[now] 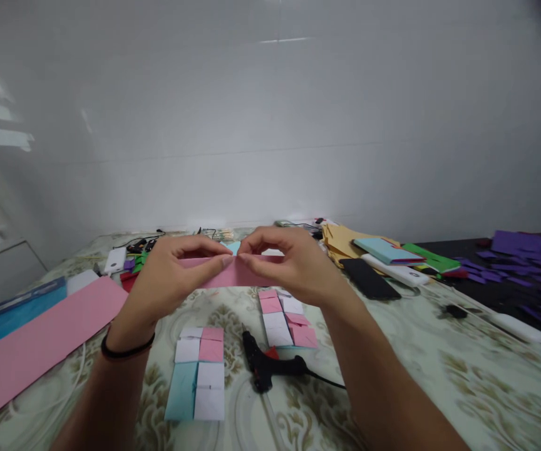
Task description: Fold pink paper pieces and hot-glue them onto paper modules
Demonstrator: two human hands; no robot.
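My left hand (171, 275) and my right hand (293, 263) are raised over the table and both pinch the top edge of a folded pink paper strip (233, 275), fingertips almost meeting at its middle. A black band circles my left wrist. Below the hands lie two folded paper pieces: a pink, white and blue one (198, 379) and a pink and white one (284, 319). A black glue gun (263, 363) lies between them.
A large pink sheet (40, 341) and a blue sheet (12, 313) lie at the left. A black phone (369, 279), a white device (395, 269), coloured paper stacks (387, 250) and purple scraps (524, 263) fill the right. The patterned tablecloth (439, 388) covers the table.
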